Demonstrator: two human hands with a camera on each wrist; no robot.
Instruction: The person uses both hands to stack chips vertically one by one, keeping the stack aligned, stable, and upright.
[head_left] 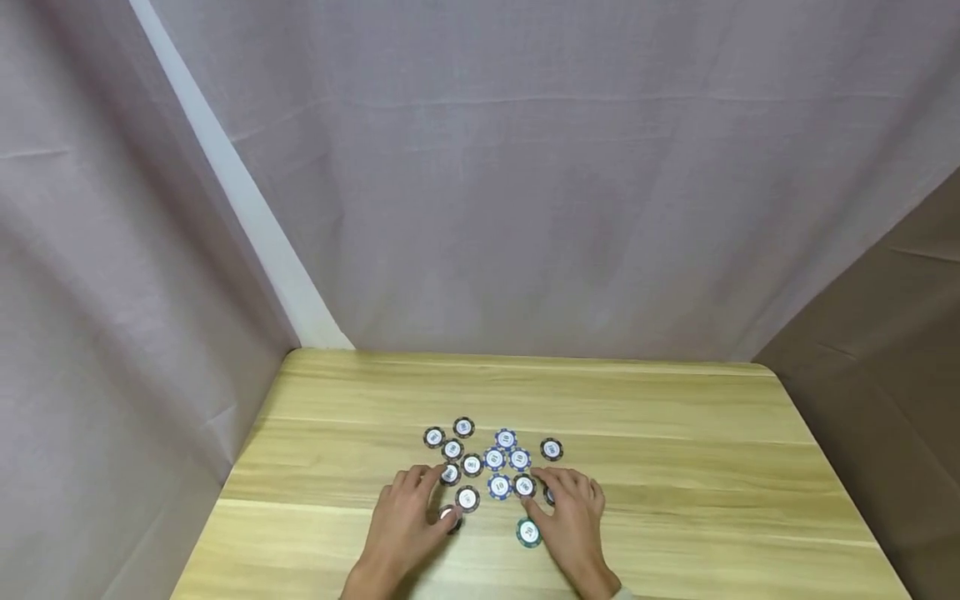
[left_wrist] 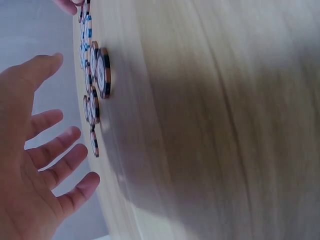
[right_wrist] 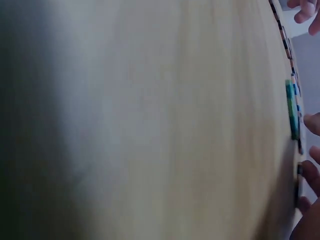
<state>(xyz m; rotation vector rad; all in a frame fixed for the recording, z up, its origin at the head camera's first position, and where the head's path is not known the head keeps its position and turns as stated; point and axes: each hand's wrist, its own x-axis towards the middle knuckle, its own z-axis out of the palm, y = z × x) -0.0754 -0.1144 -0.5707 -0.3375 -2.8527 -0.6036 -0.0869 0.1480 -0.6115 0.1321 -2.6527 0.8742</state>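
Poker chips lie flat in a loose cluster: several black ones, among them one black chip (head_left: pixel 467 499), several blue chips (head_left: pixel 498 487) in the middle, and one green chip (head_left: pixel 528 532) nearer the front. My left hand (head_left: pixel 405 514) hovers at the cluster's left side, fingers spread, its thumb partly covering a front black chip (head_left: pixel 448 518). In the left wrist view, nothing is between that hand's fingers. At the right side, my right hand (head_left: pixel 572 510) has its thumb and forefinger beside another black chip (head_left: pixel 524 486). It partly hides a black chip (head_left: pixel 549 496) under its fingers.
The chips lie on a wood-grain table (head_left: pixel 675 417) with rounded back corners. Grey curtains (head_left: pixel 525 208) hang behind and along the left, and a browner curtain (head_left: pixel 885 350) hangs on the right. One black chip (head_left: pixel 551 449) lies apart at the back right.
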